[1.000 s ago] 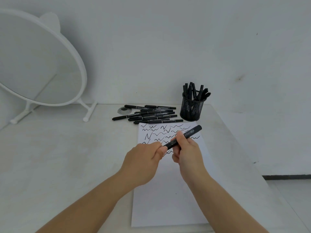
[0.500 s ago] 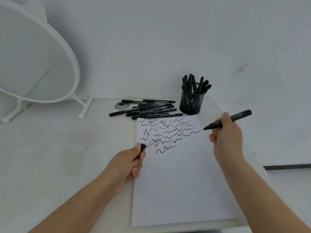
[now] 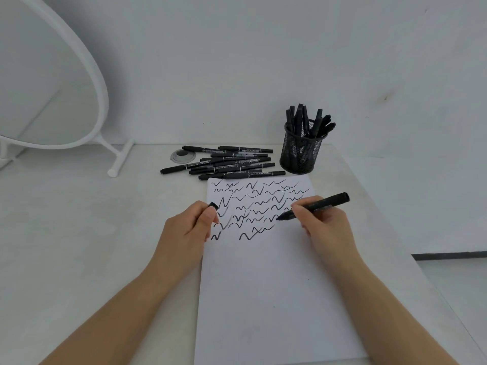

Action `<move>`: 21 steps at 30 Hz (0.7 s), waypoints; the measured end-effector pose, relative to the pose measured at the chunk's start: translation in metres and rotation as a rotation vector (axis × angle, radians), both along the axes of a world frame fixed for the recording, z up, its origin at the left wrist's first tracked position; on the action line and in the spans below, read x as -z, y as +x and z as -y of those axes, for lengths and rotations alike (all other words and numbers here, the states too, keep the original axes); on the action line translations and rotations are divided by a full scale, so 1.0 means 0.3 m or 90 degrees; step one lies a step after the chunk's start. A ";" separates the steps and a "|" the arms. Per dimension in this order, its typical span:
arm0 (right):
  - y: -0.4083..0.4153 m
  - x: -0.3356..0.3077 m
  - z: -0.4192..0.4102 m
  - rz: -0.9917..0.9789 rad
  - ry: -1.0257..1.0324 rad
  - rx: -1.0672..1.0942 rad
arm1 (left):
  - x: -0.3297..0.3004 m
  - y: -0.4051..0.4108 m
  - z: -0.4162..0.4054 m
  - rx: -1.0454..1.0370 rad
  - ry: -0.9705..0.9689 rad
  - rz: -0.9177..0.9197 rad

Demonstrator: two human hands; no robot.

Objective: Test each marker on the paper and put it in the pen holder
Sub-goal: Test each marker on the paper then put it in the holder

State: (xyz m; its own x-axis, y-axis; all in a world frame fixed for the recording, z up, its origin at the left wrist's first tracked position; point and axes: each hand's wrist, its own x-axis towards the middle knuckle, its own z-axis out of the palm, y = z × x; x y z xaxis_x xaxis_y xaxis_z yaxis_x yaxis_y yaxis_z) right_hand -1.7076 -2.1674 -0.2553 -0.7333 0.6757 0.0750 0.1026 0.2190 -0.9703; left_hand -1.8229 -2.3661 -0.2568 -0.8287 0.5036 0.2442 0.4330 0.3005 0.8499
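Note:
A white sheet of paper [image 3: 276,299] lies on the table, its upper part covered with black squiggles. My right hand [image 3: 325,223] grips an uncapped black marker [image 3: 324,204] with its tip low over the paper, just right of the lowest squiggles. My left hand [image 3: 188,230] rests at the paper's left edge and pinches the black cap [image 3: 213,206]. Several black markers [image 3: 229,163] lie in a pile behind the paper. A black mesh pen holder [image 3: 301,151] with several markers stands at the back right.
A round white mirror on a stand [image 3: 102,101] leans at the back left. A small clear round disc [image 3: 183,155] lies beside the marker pile. The table's right edge [image 3: 395,233] runs close to the paper, with floor beyond.
My hands pulled the cap off the marker and moved apart. My right hand then swung the marker back in from the right, bringing its tip down to the paper.

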 end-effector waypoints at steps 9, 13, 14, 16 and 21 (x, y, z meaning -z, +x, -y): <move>0.007 0.019 -0.037 0.001 0.100 0.084 | -0.004 0.009 0.008 0.026 -0.010 0.007; -0.005 0.027 -0.029 -0.003 0.105 0.031 | -0.006 0.011 0.012 0.035 -0.013 0.006; -0.008 0.029 -0.023 -0.003 0.108 0.016 | -0.006 0.013 0.013 0.039 -0.015 0.005; -0.011 0.033 -0.019 -0.003 0.113 0.004 | -0.007 0.016 0.014 0.047 -0.019 0.000; -0.006 0.040 -0.034 -0.002 0.130 0.051 | -0.006 0.017 0.014 0.059 -0.018 -0.004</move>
State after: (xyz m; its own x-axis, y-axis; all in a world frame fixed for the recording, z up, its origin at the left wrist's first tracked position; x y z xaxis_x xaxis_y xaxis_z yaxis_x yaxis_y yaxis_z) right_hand -1.7094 -2.1572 -0.2674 -0.6775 0.7022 0.2190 0.1238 0.4024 -0.9070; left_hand -1.8178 -2.3702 -0.2552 -0.7768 0.5849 0.2334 0.4653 0.2833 0.8386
